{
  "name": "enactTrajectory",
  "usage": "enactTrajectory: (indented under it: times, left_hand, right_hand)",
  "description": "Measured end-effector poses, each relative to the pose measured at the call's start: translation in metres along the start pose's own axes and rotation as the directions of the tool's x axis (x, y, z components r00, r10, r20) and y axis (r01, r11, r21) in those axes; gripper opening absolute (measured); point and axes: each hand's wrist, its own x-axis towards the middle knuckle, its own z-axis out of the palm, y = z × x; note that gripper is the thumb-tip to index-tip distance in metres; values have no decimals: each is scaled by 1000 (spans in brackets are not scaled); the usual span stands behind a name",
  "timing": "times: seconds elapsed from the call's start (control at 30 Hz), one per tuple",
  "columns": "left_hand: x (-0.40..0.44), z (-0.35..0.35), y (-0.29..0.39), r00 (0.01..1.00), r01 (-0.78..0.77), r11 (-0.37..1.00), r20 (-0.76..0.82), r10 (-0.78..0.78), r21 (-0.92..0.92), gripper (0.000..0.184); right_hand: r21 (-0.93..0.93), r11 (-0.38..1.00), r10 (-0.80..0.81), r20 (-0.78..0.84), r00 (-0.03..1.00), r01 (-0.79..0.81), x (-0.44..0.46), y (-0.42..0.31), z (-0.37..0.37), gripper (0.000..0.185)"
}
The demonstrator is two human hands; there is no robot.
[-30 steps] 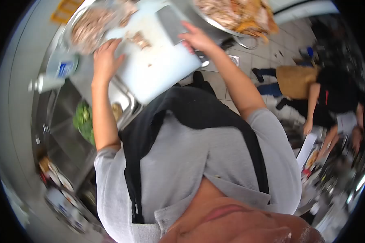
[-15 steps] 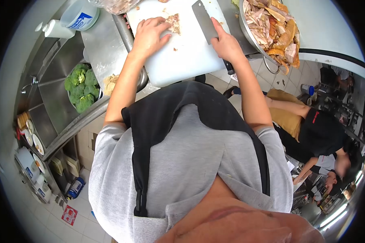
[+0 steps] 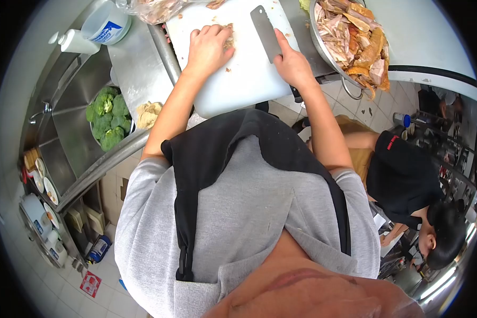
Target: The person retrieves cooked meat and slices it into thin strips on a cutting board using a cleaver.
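My right hand (image 3: pixel 293 68) is closed round the dark handle of a cleaver (image 3: pixel 266 35), its index finger stretched along the blade's spine side. The blade rests on or just above the white cutting board (image 3: pixel 238 87); I cannot tell which. My left hand (image 3: pixel 210 50) has its fingers bent over a piece of cooked meat (image 3: pixel 229 40) on the board, covering most of it. Small crumbs of meat lie scattered around. Right of the board stands a metal bowl (image 3: pixel 334 61) heaped with cut cooked poultry (image 3: pixel 358 40).
A plastic bag of meat (image 3: pixel 156 9) lies at the board's far left corner. Broccoli (image 3: pixel 110 117) sits at the sink (image 3: pixel 71 135) on the left, near a clear tub (image 3: pixel 107 26) and a white bottle (image 3: pixel 79 42). Another person (image 3: pixel 403 175) stands behind on the right.
My left hand has moved right and closed over the meat, which showed beside its fingertips before. The cleaver hardly moved. The person behind has come closer.
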Motion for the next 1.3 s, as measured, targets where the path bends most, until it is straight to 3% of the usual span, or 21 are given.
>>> enactTrajectory:
  times: [0.07,0.3,0.47,0.57,0.7,0.77,0.93,1.07,1.17,1.23,1.3]
  left_hand:
    - [-3,-4,-5,992,-119,993,-42,118,-27,38]
    - [7,1,-16,981,-184,982,-51,185,28,26]
    - [12,0,-22,994,26,998,-105,-19,61,21]
    - [4,2,-39,994,-89,994,-51,92,67,21]
    - [-2,-10,-64,996,-72,992,-46,77,108,23]
    - [-7,-8,-78,964,184,977,-213,-158,111,24]
    - [-11,-6,-76,961,266,962,52,-270,64,38]
    - [-8,4,-74,977,213,976,18,-213,-38,38]
    - [0,3,-62,958,286,952,53,-281,-107,45]
    - [7,0,-54,929,354,925,161,-332,-135,50]
    - [11,3,-51,932,342,930,177,-317,-136,49]
  right_hand:
    - [4,1000,-1,-13,1000,1,0,5,2,77]
    - [4,1000,-28,-34,999,28,1,6,4,76]
    - [1,1000,-23,-26,999,23,-1,3,3,77]
    - [-23,999,-28,-33,999,27,-1,2,4,77]
    - [-21,999,-44,-34,998,43,-1,3,3,77]
    - [-28,999,-41,-18,999,40,-2,1,4,77]
    - [-41,997,-69,-29,997,68,0,-2,2,78]
    - [-54,997,-49,-22,999,48,-1,-4,0,78]
    - [-53,998,-39,-26,999,37,0,-2,2,78]
    - [-64,997,-37,-17,999,36,0,-2,2,78]
    - [-62,998,-34,-8,999,34,-1,-4,1,78]
